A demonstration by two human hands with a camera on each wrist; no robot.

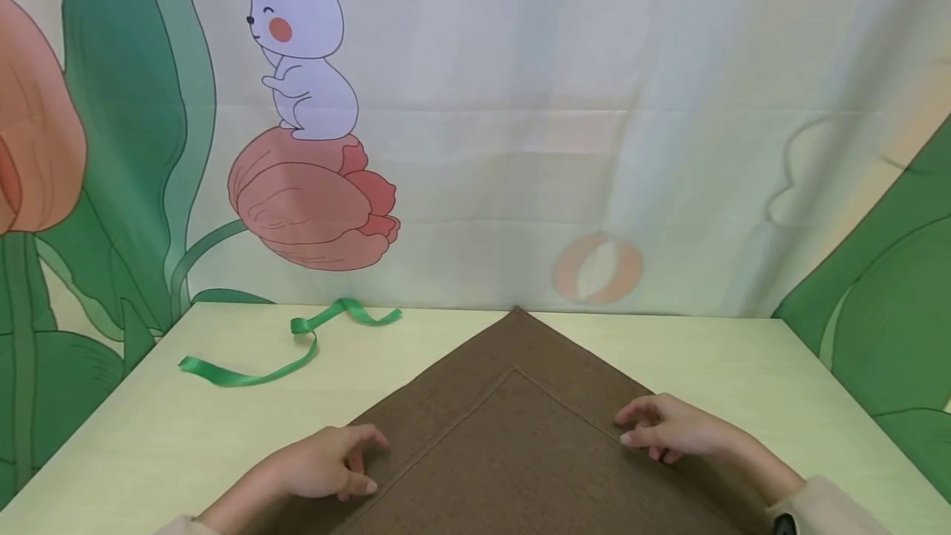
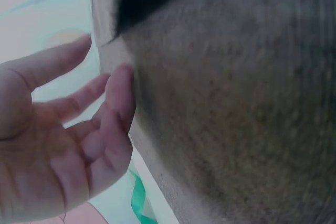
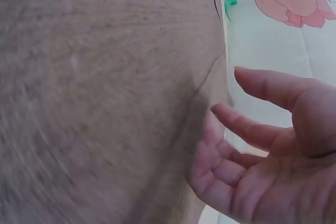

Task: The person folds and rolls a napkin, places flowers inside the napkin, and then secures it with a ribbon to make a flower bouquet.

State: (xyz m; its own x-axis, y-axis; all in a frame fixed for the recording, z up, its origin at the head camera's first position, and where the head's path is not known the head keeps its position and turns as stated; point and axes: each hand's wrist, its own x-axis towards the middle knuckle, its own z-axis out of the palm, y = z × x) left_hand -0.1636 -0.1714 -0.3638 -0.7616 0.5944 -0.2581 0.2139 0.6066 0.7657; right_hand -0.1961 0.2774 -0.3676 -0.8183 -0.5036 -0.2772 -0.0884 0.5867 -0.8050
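A large brown sheet [image 1: 513, 452], cloth or paper by its look, lies on the table with one corner pointing to the back edge. Inside its borders runs a line parallel to the edges; whether it is a seam or a second layer's edge I cannot tell. My left hand [image 1: 319, 462] is over the sheet's left side, fingers loosely bent and the fingertips at its surface. On the right side my right hand [image 1: 678, 428] has a similar loose bend, its fingertips at the sheet near the line. Neither hand visibly grips it. The near part of the sheet is out of frame.
A green ribbon [image 1: 256, 376] lies in loose curves at the table's back left. The pale table [image 1: 750, 362] ends against a printed curtain [image 1: 475, 147] showing a rabbit and tulips.
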